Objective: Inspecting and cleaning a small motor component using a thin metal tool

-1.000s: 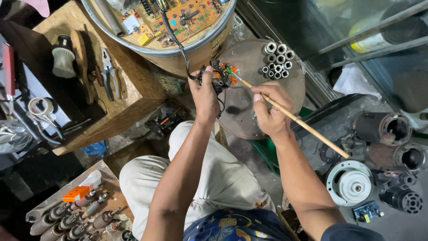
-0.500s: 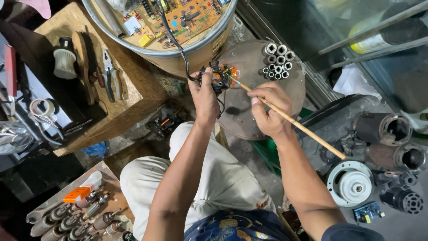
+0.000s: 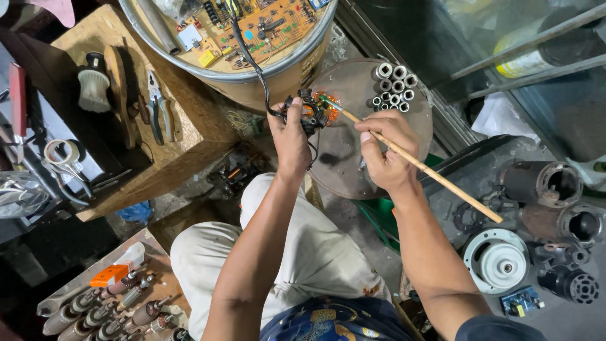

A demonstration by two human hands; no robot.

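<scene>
Left hand (image 3: 291,136) closed around a small black wired part (image 3: 307,113), fingers curled, holding it up over the left edge of the round metal plate (image 3: 353,164). Black cable (image 3: 252,63) runs from the part up into the drum.

Right hand (image 3: 386,151) pinching a long thin wooden stick (image 3: 435,177) between thumb and fingers; its tip touches the part at an orange patch (image 3: 325,107). The stick's far end slants out past the plate's right edge.

Containers:
- Round metal drum (image 3: 284,69), open top, by the plate's upper left edge. Inside: an orange circuit board (image 3: 265,25) with mounted components, and a grey tube (image 3: 158,28) lying against the left rim.
- Round metal plate, used as a tray. Near its upper edge, a tight cluster of short metal sleeves (image 3: 394,85) standing on end, open mouths up.
- Shallow tray at lower left (image 3: 101,303): motor armatures (image 3: 120,309) in a row, an orange piece (image 3: 110,275) at the tray's upper edge.

Wooden bench (image 3: 164,158), left of the drum: pliers (image 3: 158,104), a brush (image 3: 95,85).

Right floor: cylindrical motor housings (image 3: 549,183), a pale round end cover (image 3: 497,260), a small blue board (image 3: 522,302).
</scene>
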